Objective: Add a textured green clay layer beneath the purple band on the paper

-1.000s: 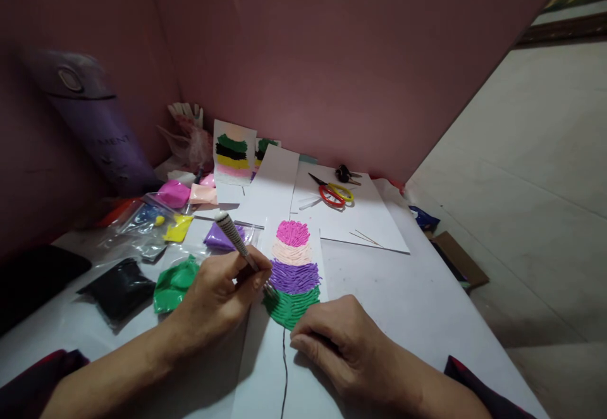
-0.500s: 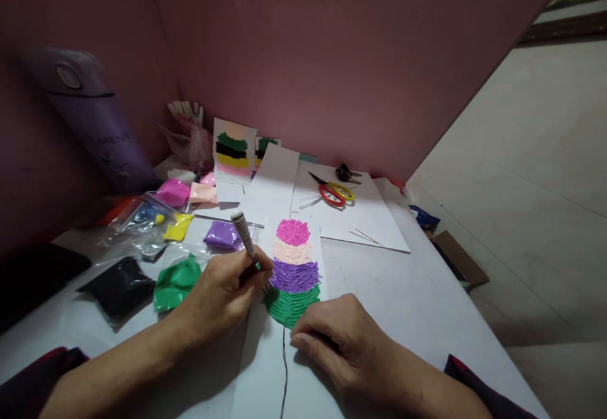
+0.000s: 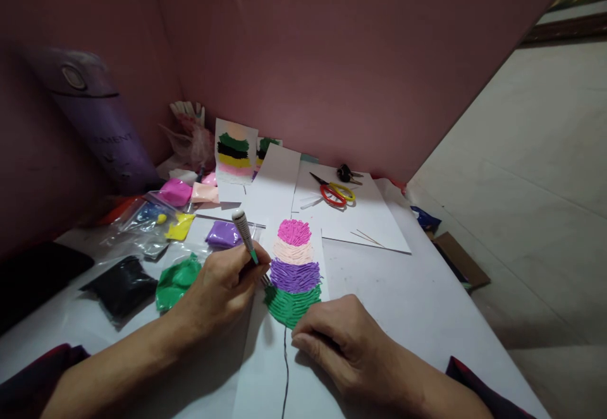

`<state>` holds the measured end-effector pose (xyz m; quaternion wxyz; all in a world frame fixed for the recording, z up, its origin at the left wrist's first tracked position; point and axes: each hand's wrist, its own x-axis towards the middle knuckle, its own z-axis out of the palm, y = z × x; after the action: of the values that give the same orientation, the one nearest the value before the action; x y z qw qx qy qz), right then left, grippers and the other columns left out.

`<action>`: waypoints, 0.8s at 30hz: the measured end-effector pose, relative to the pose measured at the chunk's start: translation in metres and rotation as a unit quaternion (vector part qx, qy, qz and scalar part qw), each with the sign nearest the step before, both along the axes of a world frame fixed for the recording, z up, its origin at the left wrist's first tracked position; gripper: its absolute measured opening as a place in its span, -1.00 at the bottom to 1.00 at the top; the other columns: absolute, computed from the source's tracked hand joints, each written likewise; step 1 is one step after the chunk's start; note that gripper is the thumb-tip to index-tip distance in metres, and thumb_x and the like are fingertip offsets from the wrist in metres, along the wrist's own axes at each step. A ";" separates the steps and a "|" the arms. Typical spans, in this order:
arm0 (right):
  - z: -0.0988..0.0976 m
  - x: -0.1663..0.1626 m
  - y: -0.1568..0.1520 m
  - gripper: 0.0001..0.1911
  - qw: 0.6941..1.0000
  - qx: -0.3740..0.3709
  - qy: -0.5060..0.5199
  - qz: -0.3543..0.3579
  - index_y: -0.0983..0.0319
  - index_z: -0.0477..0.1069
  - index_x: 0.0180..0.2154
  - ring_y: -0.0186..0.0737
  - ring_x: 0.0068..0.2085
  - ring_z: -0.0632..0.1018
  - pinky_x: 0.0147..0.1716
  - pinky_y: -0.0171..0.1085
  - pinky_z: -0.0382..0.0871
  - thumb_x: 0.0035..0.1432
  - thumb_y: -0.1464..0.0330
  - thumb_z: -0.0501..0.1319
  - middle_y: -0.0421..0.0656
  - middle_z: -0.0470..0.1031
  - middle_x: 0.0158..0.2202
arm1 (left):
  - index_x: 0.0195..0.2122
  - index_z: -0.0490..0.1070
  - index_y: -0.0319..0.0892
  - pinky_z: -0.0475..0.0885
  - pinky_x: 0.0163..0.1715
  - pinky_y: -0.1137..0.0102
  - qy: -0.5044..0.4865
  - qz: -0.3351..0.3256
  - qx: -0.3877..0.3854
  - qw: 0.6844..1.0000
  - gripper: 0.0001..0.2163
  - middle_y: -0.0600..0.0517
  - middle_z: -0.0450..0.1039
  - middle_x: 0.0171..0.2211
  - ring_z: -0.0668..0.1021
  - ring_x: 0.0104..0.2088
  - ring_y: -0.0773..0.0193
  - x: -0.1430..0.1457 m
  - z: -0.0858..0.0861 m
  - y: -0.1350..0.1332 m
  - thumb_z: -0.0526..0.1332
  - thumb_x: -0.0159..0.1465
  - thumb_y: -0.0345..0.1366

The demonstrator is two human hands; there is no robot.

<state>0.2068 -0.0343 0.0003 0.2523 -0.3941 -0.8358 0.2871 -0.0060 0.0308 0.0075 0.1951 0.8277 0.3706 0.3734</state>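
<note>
My left hand (image 3: 222, 289) is closed round a slim clay tool (image 3: 245, 234) with a ribbed grey handle, its tip at the left edge of the green band. On a white paper strip (image 3: 277, 368) lies a clay picture (image 3: 294, 270) of stacked pink, peach, purple and green bands, with a black line running down from it. My right hand (image 3: 344, 343) lies on the paper just below the green band, its fingers curled and pressing the sheet.
Bags of green clay (image 3: 177, 280), black clay (image 3: 121, 286), purple clay (image 3: 222, 234), yellow and pink clay lie at the left. A finished striped card (image 3: 233, 152) leans on the pink wall. Scissors (image 3: 333, 191) rest on white sheets behind. A purple bottle (image 3: 102, 128) stands far left.
The tool's handle has swung from leaning left to more upright, and its tip has shifted slightly along the green band's left edge. The right hand has stayed put.
</note>
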 end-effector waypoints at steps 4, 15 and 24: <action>0.000 0.000 0.000 -0.79 1.000 0.001 0.003 -0.007 0.27 0.54 -0.35 -0.34 -0.51 0.47 -0.49 -0.36 0.29 0.23 0.41 0.14 -0.17 0.54 -0.51 | -0.38 0.36 -0.18 0.37 -0.53 0.45 0.004 0.005 0.032 0.999 -0.87 0.06 0.45 -0.54 0.47 -0.56 0.36 -0.001 -0.002 0.000 0.06 0.26 -0.45; -0.003 0.001 0.001 -0.81 1.000 0.001 0.015 -0.001 0.28 0.54 -0.34 -0.32 -0.50 0.50 -0.47 -0.35 0.32 0.21 0.41 0.14 -0.15 0.56 -0.50 | -0.34 0.41 -0.19 0.40 -0.56 0.53 -0.046 0.027 0.023 0.998 -0.92 0.10 0.48 -0.55 0.51 -0.58 0.40 -0.004 0.001 -0.008 0.13 0.25 -0.42; -0.002 0.001 0.001 -0.81 1.000 0.005 0.012 -0.001 0.30 0.53 -0.38 -0.35 -0.52 0.46 -0.49 -0.37 0.27 0.20 0.42 0.16 -0.17 0.53 -0.53 | -0.35 0.46 -0.18 0.38 -0.55 0.52 -0.076 -0.017 -0.072 0.994 -0.91 0.11 0.48 -0.55 0.49 -0.57 0.40 0.004 -0.006 -0.021 0.16 0.24 -0.41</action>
<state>0.2078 -0.0330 -0.0013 0.2643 -0.3906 -0.8338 0.2870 -0.0015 0.0098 0.0016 0.2881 0.7870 0.3665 0.4042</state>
